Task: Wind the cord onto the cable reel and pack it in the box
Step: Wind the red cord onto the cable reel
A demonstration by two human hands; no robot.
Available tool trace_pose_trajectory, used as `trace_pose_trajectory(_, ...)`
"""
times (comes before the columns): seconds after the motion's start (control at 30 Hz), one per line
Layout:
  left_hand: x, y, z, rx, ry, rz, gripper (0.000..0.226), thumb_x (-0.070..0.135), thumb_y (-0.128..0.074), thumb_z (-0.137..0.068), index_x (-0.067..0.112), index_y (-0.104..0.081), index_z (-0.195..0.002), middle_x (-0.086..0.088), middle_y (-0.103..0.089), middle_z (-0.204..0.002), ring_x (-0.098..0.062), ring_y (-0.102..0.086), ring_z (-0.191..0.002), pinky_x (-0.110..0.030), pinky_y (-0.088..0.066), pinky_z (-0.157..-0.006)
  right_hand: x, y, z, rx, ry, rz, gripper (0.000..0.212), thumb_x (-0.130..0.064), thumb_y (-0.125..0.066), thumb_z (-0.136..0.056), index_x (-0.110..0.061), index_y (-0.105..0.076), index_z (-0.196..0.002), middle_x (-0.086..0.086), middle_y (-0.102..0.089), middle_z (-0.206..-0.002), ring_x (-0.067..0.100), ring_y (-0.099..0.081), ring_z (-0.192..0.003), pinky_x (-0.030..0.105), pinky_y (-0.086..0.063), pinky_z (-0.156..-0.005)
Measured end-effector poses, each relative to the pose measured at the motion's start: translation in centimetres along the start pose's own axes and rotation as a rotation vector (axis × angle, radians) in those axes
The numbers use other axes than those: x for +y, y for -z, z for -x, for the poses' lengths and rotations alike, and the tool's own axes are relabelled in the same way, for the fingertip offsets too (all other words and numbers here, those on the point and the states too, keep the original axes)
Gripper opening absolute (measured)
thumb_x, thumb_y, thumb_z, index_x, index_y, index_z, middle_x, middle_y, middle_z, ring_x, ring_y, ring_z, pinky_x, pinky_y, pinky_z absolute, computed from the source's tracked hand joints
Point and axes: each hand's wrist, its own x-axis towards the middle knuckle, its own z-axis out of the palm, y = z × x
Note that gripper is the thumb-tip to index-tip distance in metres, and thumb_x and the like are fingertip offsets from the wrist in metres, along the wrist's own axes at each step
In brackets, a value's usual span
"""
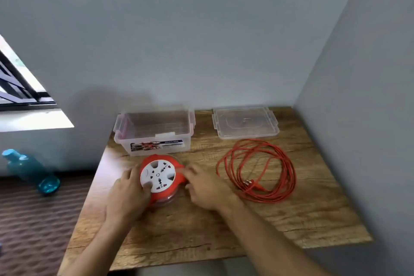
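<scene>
We steadied the rigid cable reel [160, 178] in our left grip [130, 190], judging the limp cord [257, 170] beside our right grip [205, 186], whose state we couldn't tell, tangle-prone.

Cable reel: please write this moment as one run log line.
left hand holds cable reel | right hand at reel's right edge | cord loose on table | box open
</scene>
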Motion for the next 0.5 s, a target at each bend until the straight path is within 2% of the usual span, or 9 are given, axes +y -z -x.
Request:
trace_pose_trajectory(0.07,0.2,0.2,-0.2,-0.003,0.078,0.067,0.055,0.033,-0.062,-0.095,0.014,-0.049,-0.145,-0.016,-0.061,-0.141,-0.038,-0.066,-0.114,-0.048,-0.058,-0.086,-1.8,-0.3,-1.1,-0.116,0.066,0.011,0.061,-0.021,-0.058,-0.095,-0.028,-0.036,-0.15,0.009,-0.039,-0.148,0.033,-0.046,-0.129,0.047,-0.046,-0.102)
trace_pose_trajectory(0.13,0.4,0.3,-0.4,-0.043,0.131,0.109,0.057,0.031,-0.066,-0.093,0.013,-0.049,-0.145,-0.016,-0.06,-0.14,-0.038,-0.066,-0.114,-0.047,-0.057,-0.088,-3.8,-0.4,-2.6,-0.184,0.026,0.077,0.062,-0.027,-0.057,-0.097,-0.032,-0.031,-0.153,0.012,-0.035,-0.152,0.038,-0.048,-0.128,0.049,-0.047,-0.098)
trace_pose_trajectory(0.27,0.2,0.2,-1.9,-0.103,0.396,0.401,0.073,0.022,-0.072,-0.089,0.009,-0.04,-0.153,-0.022,-0.061,-0.141,-0.041,-0.063,-0.12,-0.047,-0.054,-0.096,-5.2,0.1,-4.8,-0.231,-0.034,0.299,0.059,-0.041,-0.055,-0.097,-0.039,-0.033,-0.152,0.016,-0.03,-0.153,0.039,-0.035,-0.138,0.052,-0.036,-0.11)
trace_pose_trajectory(0.33,-0.4,0.3,-2.9,-0.149,0.547,0.587,0.069,0.017,-0.07,-0.091,0.004,-0.041,-0.152,-0.023,-0.062,-0.137,-0.041,-0.062,-0.117,-0.049,-0.055,-0.099,-5.8,0.3,-5.4,-0.254,-0.057,0.3,0.057,-0.038,-0.055,-0.099,-0.041,-0.034,-0.151,0.015,-0.028,-0.154,0.039,-0.035,-0.137,0.05,-0.037,-0.11)
trace_pose_trajectory(0.4,-1.0,0.1,-3.7,-0.213,0.642,0.769,0.049,0.013,-0.066,-0.095,-0.002,-0.053,-0.14,-0.019,-0.068,-0.114,-0.034,-0.065,-0.097,-0.047,-0.06,-0.088,-5.9,0.6,-5.7,-0.284,-0.056,0.253,0.056,-0.03,-0.051,-0.102,-0.042,-0.032,-0.153,0.013,-0.023,-0.159,0.039,-0.037,-0.137,0.047,-0.04,-0.108)
trace_pose_trajectory(0.43,-1.3,0.1,-3.8,-0.238,0.67,0.856,0.038,0.013,-0.065,-0.097,-0.004,-0.059,-0.13,-0.016,-0.068,-0.099,-0.029,-0.064,-0.084,-0.04,-0.063,-0.075,-5.8,0.7,-5.7,-0.307,-0.041,0.249,0.056,-0.028,-0.048,-0.103,-0.043,-0.029,-0.153,0.011,-0.018,-0.163,0.04,-0.035,-0.139,0.047,-0.04,-0.107)
trace_pose_trajectory(0.5,-1.9,0.0,-3.8,-0.253,0.685,0.947,0.026,0.012,-0.064,-0.098,-0.005,-0.063,-0.117,-0.011,-0.064,-0.08,-0.023,-0.06,-0.067,-0.027,-0.056,-0.05,-5.5,0.9,-5.5,-0.333,-0.015,0.238,0.051,-0.033,-0.042,-0.106,-0.047,-0.028,-0.153,0.005,-0.009,-0.167,0.041,-0.027,-0.144,0.048,-0.037,-0.109)
